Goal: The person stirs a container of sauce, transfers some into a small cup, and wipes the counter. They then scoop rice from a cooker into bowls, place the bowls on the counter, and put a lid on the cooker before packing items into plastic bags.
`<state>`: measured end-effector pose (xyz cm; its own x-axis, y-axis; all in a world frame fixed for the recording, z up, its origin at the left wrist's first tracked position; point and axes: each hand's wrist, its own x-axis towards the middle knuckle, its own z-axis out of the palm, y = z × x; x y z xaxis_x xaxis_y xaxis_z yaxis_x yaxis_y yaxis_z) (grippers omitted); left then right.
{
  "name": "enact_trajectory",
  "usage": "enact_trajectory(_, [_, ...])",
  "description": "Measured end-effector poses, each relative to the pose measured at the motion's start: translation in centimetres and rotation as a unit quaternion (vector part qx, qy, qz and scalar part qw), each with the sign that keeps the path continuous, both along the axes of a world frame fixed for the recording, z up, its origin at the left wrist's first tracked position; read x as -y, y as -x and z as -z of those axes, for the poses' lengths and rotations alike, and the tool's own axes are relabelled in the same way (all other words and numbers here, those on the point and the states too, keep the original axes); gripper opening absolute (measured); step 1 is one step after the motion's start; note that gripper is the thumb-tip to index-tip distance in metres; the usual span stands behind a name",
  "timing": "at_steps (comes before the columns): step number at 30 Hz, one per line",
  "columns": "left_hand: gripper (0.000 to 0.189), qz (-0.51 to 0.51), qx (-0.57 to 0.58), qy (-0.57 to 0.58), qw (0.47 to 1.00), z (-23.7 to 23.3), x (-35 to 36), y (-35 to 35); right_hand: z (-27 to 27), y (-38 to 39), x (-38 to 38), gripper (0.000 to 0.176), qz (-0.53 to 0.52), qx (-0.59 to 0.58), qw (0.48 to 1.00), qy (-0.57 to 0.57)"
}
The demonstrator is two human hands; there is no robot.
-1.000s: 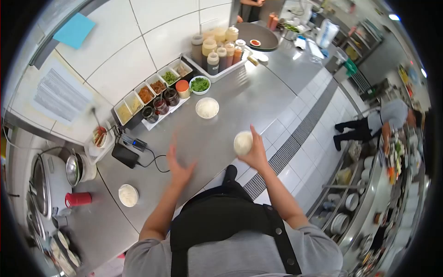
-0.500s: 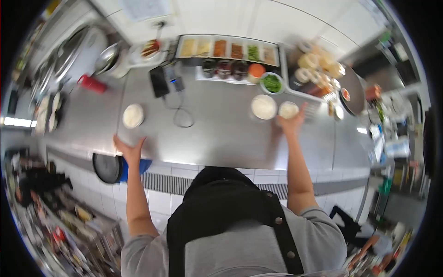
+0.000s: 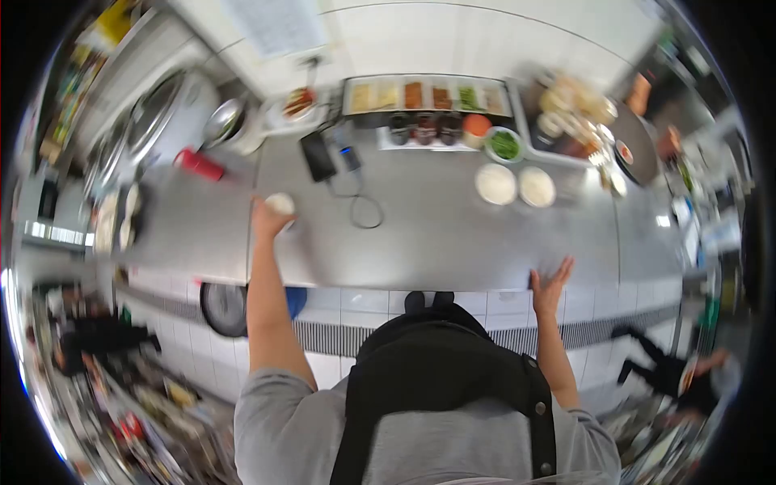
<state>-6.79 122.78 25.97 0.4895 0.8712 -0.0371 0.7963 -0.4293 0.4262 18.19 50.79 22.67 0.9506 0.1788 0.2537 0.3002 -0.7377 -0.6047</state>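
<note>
My left hand [image 3: 269, 220] is wrapped round a small bowl of white food [image 3: 280, 202], possibly rice, on the left part of the steel counter. The bowl's near side is hidden by my fingers. My right hand [image 3: 553, 284] is at the counter's front edge with fingers spread, holding nothing. Farther back on the right, two more bowls of white food stand side by side, a left one [image 3: 495, 185] and a right one [image 3: 537, 187]. Behind them is a bowl of chopped greens [image 3: 506, 145].
A black phone [image 3: 318, 156] and a cabled device [image 3: 350, 158] lie mid-counter. At the back stands a tray of toppings [image 3: 426, 82], with several jars [image 3: 424, 128] before it. A red cylinder [image 3: 199, 164] lies left; a pan [image 3: 636, 145] sits right. Other people are on both sides.
My left hand has moved forward and closed round the left bowl. My right hand has let go of the right bowl, now closer beside its neighbour, and drawn back to the counter edge.
</note>
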Motion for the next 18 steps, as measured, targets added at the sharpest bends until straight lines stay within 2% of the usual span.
enact_trajectory(3, [0.143,0.031,0.013,-0.051,0.998,1.7,-0.1,0.9,0.4,3.4,1.8,0.103,0.035,-0.001,0.997,-0.064])
enact_trajectory(5, [0.135,0.026,0.008,-0.087,0.996,1.9,2.2,1.7,-0.1,6.2,2.9,0.101,0.061,-0.005,0.998,-0.023])
enact_trajectory(7, [0.141,0.0,-0.031,-0.028,0.999,0.3,7.7,2.5,0.3,8.1,4.7,0.1,0.1,-0.027,0.995,-0.008])
enact_trajectory(9, [0.141,0.048,-0.04,-0.052,0.997,-0.5,14.9,3.0,2.3,11.7,6.7,0.1,0.148,-0.071,0.986,-0.018])
enact_trajectory(10, [0.142,0.078,-0.056,-0.019,0.995,-1.9,19.0,2.3,3.9,13.5,8.2,0.104,0.189,-0.14,0.971,-0.042])
enact_trajectory(11, [0.142,0.097,-0.063,0.03,0.993,-2.7,22.8,1.3,6.3,15.6,10.2,0.106,0.223,-0.19,0.956,-0.013])
enact_trajectory(12, [0.139,0.161,-0.073,0.018,0.984,-2.6,26.3,0.2,9.0,17.7,12.5,0.109,0.251,-0.241,0.937,0.017])
enact_trajectory(14, [0.137,0.25,-0.073,0.091,0.961,-4.6,33.0,-3.5,13.3,21.5,17.3,0.119,0.29,-0.39,0.873,0.033])
enact_trajectory(16, [0.139,0.315,-0.063,0.068,0.945,-4.2,38.5,-7.8,16.0,23.4,20.5,0.128,0.368,-0.494,0.784,0.079])
enact_trajectory(18, [0.141,0.351,-0.028,0.065,0.934,-5.1,43.1,-13.1,18.5,23.6,22.9,0.129,0.344,-0.492,0.795,0.082])
